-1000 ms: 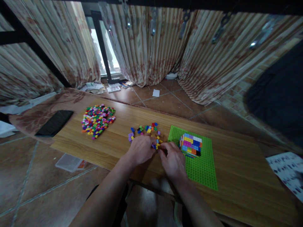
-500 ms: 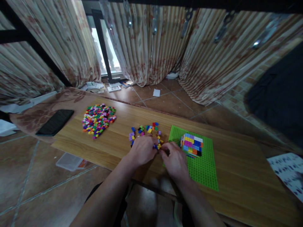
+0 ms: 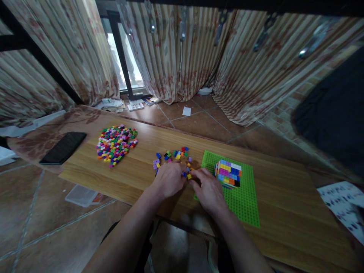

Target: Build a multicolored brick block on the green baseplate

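Note:
My left hand (image 3: 169,179) and my right hand (image 3: 208,189) meet over the near edge of a small scatter of coloured bricks (image 3: 173,156) on the wooden board (image 3: 136,167). Both hands have their fingers curled and pinched together around tiny bricks at the spot where they touch. Just right of my right hand lies a green baseplate (image 3: 241,201). On it stands a multicoloured brick block (image 3: 228,173) several layers high.
A larger heap of mixed bricks (image 3: 115,144) lies at the board's far left. A black phone (image 3: 63,147) rests on the patterned cloth beside it. A clear plastic box (image 3: 82,195) sits on the tiled floor below. Curtains hang behind; printed paper (image 3: 341,206) lies at right.
Both hands stayed together at the small scatter, with only slight finger shifts. The view drifted a little.

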`<state>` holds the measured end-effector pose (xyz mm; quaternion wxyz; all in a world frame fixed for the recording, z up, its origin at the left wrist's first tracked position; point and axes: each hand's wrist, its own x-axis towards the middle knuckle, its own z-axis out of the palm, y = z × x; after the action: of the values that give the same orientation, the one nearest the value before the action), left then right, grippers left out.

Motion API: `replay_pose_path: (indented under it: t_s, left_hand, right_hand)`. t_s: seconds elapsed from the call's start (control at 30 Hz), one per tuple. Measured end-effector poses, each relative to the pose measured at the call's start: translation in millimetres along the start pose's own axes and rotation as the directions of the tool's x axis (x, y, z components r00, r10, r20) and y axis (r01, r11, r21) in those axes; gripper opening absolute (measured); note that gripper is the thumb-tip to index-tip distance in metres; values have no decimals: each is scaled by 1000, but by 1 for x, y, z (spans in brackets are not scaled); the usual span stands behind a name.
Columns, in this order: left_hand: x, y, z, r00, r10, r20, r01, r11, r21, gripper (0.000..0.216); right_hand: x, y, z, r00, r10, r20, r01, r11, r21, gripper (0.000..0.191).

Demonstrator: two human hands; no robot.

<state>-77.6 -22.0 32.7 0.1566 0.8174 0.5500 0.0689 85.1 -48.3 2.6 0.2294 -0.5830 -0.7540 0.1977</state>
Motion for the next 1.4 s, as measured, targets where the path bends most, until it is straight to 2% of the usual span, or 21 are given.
replay_pose_path:
  t_s: [0.1, 0.3, 0.57, 0.97, 1.07, 1.27, 1.4]
  left_hand:
    - [1, 0, -1, 1000, -16, 1, 16, 1000, 11, 17]
    - [1, -1, -2, 1000, -3, -20, 3, 1000, -4, 18]
    - [1, 0, -3, 1000, -4, 13, 4, 1000, -10, 18]
    - [1, -1, -3, 1000, -16, 22, 17, 999, -28, 16]
    - [0, -2, -6, 999, -26, 24, 27, 998, -57, 15]
    - [-1, -12, -14, 998, -54, -40, 48, 990, -133, 15]
    - [1, -17, -15, 992, -92, -83, 79, 986, -145, 22]
  right_hand:
    - [1, -2, -2, 1000, 22, 16, -22, 1000, -4, 17]
    - [1, -3, -4, 999, -10, 43, 11, 1000, -5, 30]
    - [2, -1, -4, 995, -65, 72, 70, 996, -59, 16]
    - [0, -1, -3, 997, -40, 68, 44, 998, -46, 14]
    - [-1, 0, -4, 998, -48, 30, 48, 999, 0, 15]
    - [2, 2, -2, 985, -34, -166, 50, 994, 94, 22]
    - [8, -1, 4, 983, -43, -177, 54, 997, 60, 23]
